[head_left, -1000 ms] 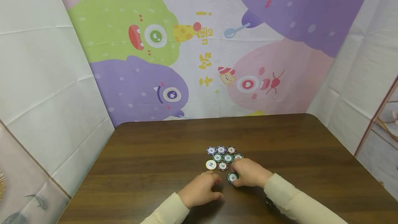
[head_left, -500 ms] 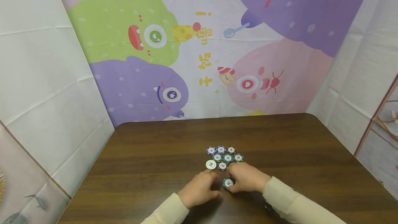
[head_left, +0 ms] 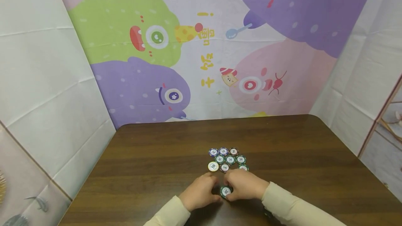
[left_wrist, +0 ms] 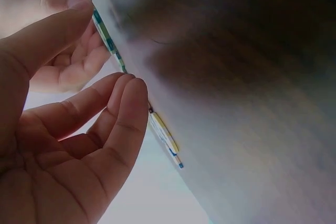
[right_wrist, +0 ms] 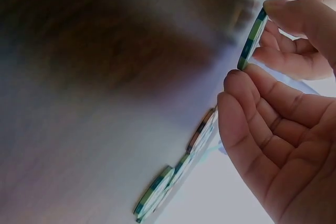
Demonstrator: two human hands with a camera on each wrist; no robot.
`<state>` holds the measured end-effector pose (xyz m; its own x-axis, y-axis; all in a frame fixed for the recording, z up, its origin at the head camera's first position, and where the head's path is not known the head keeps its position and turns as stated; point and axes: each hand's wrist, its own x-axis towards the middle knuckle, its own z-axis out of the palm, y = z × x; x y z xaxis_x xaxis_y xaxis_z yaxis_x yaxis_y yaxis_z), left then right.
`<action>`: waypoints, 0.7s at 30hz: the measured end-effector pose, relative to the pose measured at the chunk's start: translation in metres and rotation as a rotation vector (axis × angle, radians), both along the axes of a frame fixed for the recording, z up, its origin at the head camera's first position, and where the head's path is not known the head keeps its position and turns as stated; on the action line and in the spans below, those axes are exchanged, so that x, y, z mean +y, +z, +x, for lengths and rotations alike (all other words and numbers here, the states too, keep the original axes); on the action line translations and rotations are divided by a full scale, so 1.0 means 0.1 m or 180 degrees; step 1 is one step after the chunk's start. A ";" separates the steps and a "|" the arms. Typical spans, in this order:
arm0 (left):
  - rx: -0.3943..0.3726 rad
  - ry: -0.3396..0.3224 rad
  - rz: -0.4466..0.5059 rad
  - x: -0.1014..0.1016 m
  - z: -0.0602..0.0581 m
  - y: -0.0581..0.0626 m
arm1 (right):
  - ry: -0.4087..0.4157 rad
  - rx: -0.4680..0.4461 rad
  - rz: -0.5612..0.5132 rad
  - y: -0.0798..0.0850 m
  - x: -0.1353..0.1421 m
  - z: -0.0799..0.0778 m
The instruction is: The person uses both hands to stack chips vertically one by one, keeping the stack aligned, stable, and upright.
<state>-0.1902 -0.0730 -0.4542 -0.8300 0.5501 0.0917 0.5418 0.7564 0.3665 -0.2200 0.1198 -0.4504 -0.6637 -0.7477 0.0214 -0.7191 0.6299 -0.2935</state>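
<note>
A green-edged poker chip [head_left: 225, 192] is pinched at its rim between the thumb and fingers of my right hand [head_left: 246, 185]. In the right wrist view, the chip [right_wrist: 252, 39] shows edge-on between the thumb tip and fingertips. My left hand [head_left: 199, 191] is just left of it, with loosely bent fingers and its thumb tip close to the chip's near side. Beyond the hands, several poker chips lie flat in rows: a yellow-rimmed 50 chip [head_left: 213, 166], a dark 100 chip [head_left: 224, 167], and a green 20 chip [head_left: 230, 159].
At the far side of the group are blue-edged chips [head_left: 213, 152] and a dark-edged chip [head_left: 233, 151]. Another green chip [head_left: 243, 167] lies right by my right knuckles. The brown wooden table [head_left: 150, 156] ends at a cartoon-printed cloth backdrop [head_left: 201, 107].
My right hand has drawn the pinched chip leftward and nearer to me, toward my left hand. Another green chip has come into view behind it. The left hand has hardly moved.
</note>
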 end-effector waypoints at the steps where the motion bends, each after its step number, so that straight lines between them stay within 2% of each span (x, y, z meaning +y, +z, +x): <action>1: -0.0014 0.0003 -0.0002 0.00 0.00 0.00 | 0.0020 0.0011 0.0005 0.00 -0.01 0.01; 21: -0.0086 0.0012 -0.0074 -0.04 0.01 -0.05 | 0.0215 0.0115 0.0049 -0.04 -0.18 0.08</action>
<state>-0.1895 -0.0773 -0.4590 -0.8341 0.5488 0.0565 0.5292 0.7669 0.3632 -0.2116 0.1018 -0.4541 -0.6107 -0.7912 0.0326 -0.7701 0.5839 -0.2571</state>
